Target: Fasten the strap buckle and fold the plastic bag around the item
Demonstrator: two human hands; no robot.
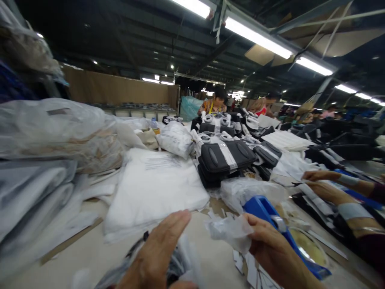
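My right hand [270,241] pinches a crumpled piece of thin translucent wrap [230,230] between thumb and fingers, just left of a blue tape dispenser [270,216]. At the bottom centre my left hand [159,253] is raised with its fingers stretched out, over a dark item partly in clear plastic [177,265]. The hand hides much of that item. Beyond the hands lies a stack of white foam sheets [156,184], with black cases [227,156] bound by a pale band piled to its right.
At the right, another person's hands [327,186] work over black items. Bulky plastic bags [57,128] and folded sheeting [30,196] fill the left side. A roll of tape [308,245] sits in the dispenser. Paper scraps [252,269] lie near my right hand.
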